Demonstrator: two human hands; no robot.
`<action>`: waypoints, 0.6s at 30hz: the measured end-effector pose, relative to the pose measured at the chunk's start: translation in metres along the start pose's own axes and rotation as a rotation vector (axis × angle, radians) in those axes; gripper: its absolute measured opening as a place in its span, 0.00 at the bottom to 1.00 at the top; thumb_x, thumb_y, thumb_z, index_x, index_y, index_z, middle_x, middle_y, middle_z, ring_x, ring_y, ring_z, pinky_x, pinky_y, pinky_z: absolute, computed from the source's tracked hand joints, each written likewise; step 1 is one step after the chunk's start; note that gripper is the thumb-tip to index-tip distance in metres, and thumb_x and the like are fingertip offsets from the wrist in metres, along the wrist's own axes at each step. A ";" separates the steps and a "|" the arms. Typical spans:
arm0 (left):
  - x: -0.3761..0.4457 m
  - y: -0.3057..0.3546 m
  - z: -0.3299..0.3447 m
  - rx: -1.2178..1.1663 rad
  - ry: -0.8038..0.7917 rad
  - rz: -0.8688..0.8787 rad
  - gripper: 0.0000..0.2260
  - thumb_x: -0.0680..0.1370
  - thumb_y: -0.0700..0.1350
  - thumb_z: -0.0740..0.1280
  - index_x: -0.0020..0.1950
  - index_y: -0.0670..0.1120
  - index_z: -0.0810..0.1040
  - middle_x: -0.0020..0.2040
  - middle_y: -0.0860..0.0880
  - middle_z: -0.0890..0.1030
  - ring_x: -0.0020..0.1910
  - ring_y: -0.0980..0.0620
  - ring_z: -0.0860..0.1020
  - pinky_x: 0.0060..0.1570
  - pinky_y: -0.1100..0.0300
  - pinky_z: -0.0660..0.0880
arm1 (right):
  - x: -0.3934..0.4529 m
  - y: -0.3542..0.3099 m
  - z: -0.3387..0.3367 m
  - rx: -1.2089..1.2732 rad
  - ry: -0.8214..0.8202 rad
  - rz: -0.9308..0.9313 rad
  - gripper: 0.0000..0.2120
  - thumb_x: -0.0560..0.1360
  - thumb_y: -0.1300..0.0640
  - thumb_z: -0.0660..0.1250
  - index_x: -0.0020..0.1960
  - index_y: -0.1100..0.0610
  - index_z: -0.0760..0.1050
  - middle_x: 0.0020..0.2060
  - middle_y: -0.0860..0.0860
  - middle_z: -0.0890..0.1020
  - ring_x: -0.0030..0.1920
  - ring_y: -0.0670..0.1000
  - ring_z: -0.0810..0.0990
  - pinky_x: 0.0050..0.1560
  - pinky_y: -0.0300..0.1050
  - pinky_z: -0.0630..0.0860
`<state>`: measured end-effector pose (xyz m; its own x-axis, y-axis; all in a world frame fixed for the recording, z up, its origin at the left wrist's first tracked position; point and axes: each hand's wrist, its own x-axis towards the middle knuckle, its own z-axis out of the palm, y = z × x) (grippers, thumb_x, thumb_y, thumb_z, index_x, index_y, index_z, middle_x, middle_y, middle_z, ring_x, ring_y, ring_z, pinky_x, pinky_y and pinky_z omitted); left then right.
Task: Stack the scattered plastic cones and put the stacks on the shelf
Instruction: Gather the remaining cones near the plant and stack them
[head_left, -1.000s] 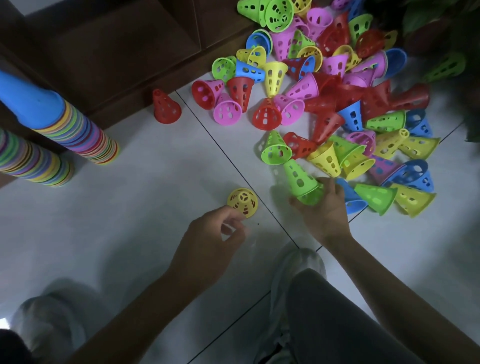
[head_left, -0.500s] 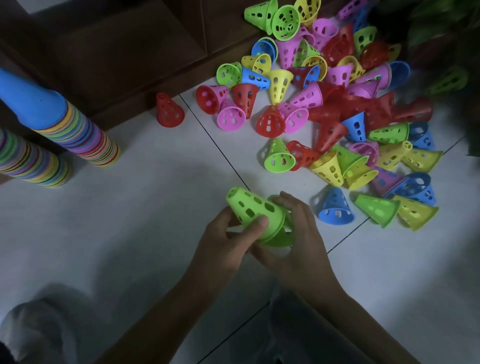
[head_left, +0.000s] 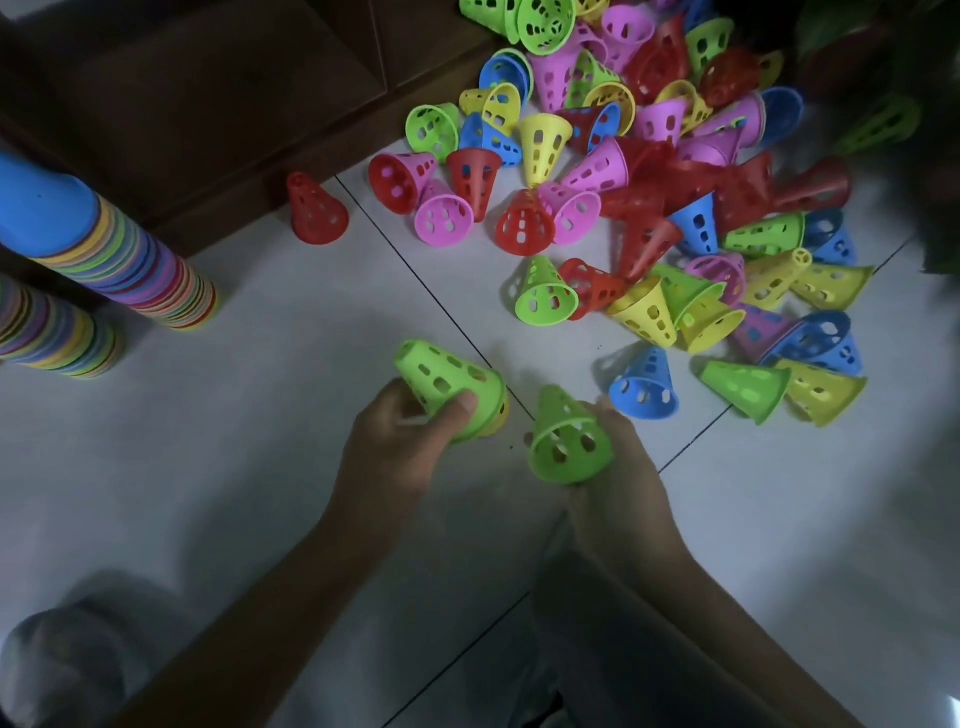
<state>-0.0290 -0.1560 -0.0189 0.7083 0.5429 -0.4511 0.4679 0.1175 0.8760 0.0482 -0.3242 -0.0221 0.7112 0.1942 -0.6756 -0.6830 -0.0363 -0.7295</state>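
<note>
Both hands grip green cones above the floor.

Left hand (head_left: 395, 441) holds a green cone (head_left: 447, 387) fitted over a yellow cone (head_left: 496, 418), thumb pressed on its wall, tip pointing up-left. Right hand (head_left: 618, 467) holds a second green cone (head_left: 566, 439), fingers curled round its rim, tip pointing up. The two cones are near each other, not touching. A loose pile of coloured cones (head_left: 649, 208) lies on the tiled floor (head_left: 234, 467) beyond. Two tall cone stacks (head_left: 119, 260) stand at left beside the dark wooden shelf (head_left: 208, 104).

The loose cones (head_left: 649, 197) lie heaped on the floor (head_left: 208, 467) at far right. Two stacks (head_left: 130, 270) stand left, before the shelf (head_left: 218, 104).
</note>
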 end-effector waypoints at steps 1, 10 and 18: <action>0.006 -0.004 -0.001 0.081 0.033 0.049 0.17 0.70 0.59 0.73 0.53 0.52 0.82 0.50 0.55 0.86 0.50 0.54 0.84 0.53 0.49 0.81 | -0.002 -0.006 0.002 0.164 0.003 0.047 0.13 0.84 0.51 0.59 0.51 0.53 0.80 0.46 0.49 0.86 0.47 0.45 0.82 0.62 0.51 0.76; 0.046 -0.047 0.025 0.508 0.052 0.289 0.25 0.68 0.62 0.73 0.61 0.52 0.77 0.55 0.51 0.77 0.56 0.48 0.74 0.56 0.56 0.70 | 0.004 -0.023 -0.010 0.589 -0.124 0.109 0.12 0.81 0.53 0.62 0.60 0.58 0.74 0.52 0.55 0.80 0.63 0.58 0.76 0.71 0.55 0.70; 0.053 -0.068 0.047 0.722 0.032 0.232 0.23 0.69 0.53 0.76 0.63 0.54 0.77 0.60 0.51 0.74 0.61 0.45 0.69 0.60 0.55 0.70 | 0.007 -0.026 -0.005 0.447 -0.178 0.030 0.07 0.78 0.57 0.65 0.45 0.55 0.80 0.40 0.50 0.82 0.44 0.48 0.82 0.57 0.45 0.77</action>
<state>0.0017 -0.1740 -0.1104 0.8202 0.5125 -0.2542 0.5465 -0.5704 0.6132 0.0716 -0.3267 -0.0080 0.6771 0.3655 -0.6387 -0.7352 0.3728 -0.5661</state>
